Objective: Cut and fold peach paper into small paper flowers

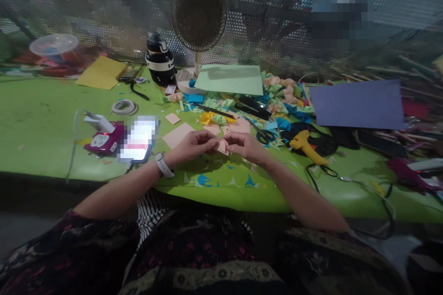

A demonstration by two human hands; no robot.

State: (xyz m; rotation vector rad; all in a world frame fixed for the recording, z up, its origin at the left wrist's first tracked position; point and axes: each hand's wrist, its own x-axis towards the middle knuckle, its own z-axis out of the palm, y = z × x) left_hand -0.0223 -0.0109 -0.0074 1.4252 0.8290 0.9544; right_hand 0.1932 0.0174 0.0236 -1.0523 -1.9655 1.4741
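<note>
Between my two hands is a small folded piece of peach paper (223,147), held just above the green table. My left hand (197,145), with a white watch on the wrist, pinches its left side. On the other side, the fingers of my right hand (244,145) are closed on the same piece. Flat peach paper (178,135) lies beside my left hand, with a smaller peach square (173,118) behind it. Blue and pale green paper scraps (204,179) are scattered in front of my hands. Black scissors (265,135) rest to the right of my right hand.
A phone (138,138), purple device (107,138) and tape roll (124,107) sit left. Behind are a black bottle (161,62), a fan (199,11), a green sheet (230,79) and a stapler (252,108). A yellow glue gun (308,146) and purple sheet (358,103) lie right.
</note>
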